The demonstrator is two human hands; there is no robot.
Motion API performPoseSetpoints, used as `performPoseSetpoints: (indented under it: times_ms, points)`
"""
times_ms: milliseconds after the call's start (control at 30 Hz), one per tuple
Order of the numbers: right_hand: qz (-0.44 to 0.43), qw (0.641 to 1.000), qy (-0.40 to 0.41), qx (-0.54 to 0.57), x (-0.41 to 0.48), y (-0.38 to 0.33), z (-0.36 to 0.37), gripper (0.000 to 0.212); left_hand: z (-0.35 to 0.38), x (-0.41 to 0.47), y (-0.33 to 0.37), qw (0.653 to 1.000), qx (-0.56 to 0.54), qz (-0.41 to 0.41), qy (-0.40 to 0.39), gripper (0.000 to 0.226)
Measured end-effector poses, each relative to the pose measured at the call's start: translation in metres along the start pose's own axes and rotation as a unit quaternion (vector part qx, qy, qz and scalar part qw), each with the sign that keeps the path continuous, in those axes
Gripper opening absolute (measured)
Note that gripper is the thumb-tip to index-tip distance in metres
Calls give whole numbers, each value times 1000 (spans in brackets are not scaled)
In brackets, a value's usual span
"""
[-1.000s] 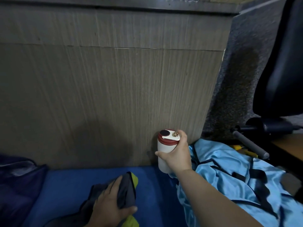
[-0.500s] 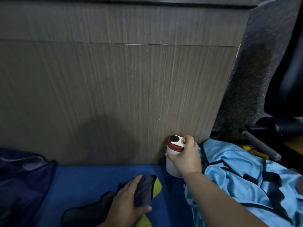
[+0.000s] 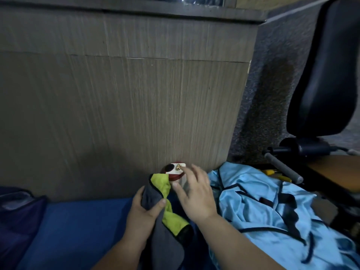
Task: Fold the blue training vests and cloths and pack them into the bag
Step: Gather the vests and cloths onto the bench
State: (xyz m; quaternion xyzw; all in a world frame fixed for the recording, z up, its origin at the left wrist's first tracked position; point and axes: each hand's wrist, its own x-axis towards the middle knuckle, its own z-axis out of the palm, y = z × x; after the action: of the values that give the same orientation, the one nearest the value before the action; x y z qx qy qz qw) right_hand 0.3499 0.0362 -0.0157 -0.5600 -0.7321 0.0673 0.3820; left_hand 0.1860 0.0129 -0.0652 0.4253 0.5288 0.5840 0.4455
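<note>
- While the left hand point(image 3: 142, 213) pinches a grey microfibre cloth with a lime-yellow underside point(image 3: 162, 217) between thumb and fingers, the right hand point(image 3: 196, 195) hovers with fingers spread and slack, gripping nothing.
- A white cylindrical bottle with a red-rimmed lid point(image 3: 174, 171) stands upright against the brown wood-grain panel point(image 3: 124, 114), just beyond both hands; the right fingertips are beside its lid, though contact cannot be told.
- The cloth's long axis runs from near the bottle back toward the person, its lower end draped over the dark blue mat point(image 3: 78, 227).
- A crumpled light-blue satin training vest with black trim point(image 3: 268, 207) lies directly right of the right hand, close by; that hand is clearly the nearer one to it.
- A dark navy bag point(image 3: 17, 215) sits at the far left edge, well apart from the cloth and nearer the left hand.
- My judgement: folding the cloth needs the free right hand to take its opposite end; packing then means a carry leftward.
</note>
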Motion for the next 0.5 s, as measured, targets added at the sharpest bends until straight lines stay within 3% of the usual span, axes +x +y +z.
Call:
performPoseSetpoints:
  times_ms: [100,200,333,500]
  points:
    - [5,996,-87,-5,6,7,1,63,6,10,7,1000,20,-16,17,105]
    - [20,991,-135,-6,13,7,3,58,4,18,8,999,9,-41,6,130]
    - [81,989,-123,33,25,3,11,62,5,22,8,998,-36,-40,-23,117]
    - [99,994,-41,33,44,1,16,64,9,22,-2,998,-50,-28,-39,84]
